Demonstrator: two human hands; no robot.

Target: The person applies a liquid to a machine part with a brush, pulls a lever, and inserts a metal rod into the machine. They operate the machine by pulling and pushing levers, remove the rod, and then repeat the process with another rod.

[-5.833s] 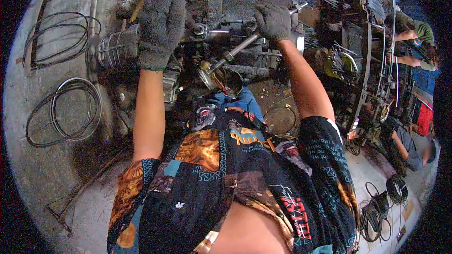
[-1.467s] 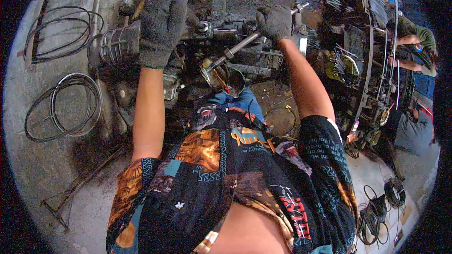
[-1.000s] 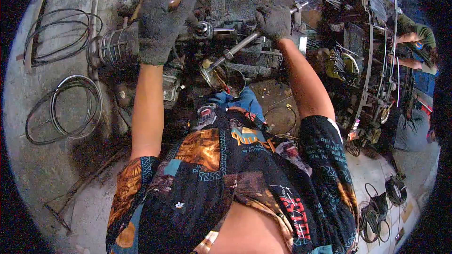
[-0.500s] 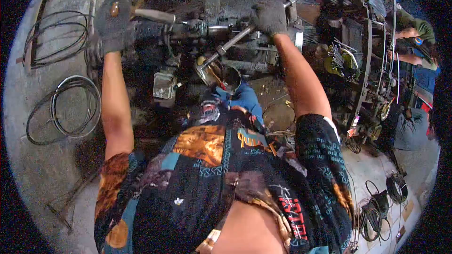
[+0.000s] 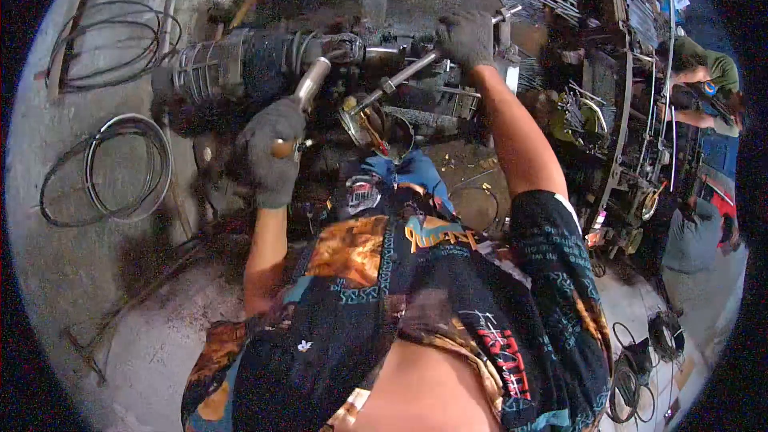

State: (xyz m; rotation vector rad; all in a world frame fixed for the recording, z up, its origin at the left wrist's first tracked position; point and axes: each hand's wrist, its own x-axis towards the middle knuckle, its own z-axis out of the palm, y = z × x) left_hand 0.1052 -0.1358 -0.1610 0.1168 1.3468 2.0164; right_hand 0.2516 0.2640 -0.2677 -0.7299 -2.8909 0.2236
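Two gloved grasps: left hand (image 5: pixel 275 150) around metal handle (image 5: pixel 313 81), right hand (image 5: pixel 470 37) around rod (image 5: pixel 413 70).

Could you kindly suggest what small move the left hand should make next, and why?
I would probably swing the metal handle a little, keeping the right hand steady. The left hand appears closed on the handle's lower end, with the shaft slanting up from the glove, while the right hand already grips the long metal bar.
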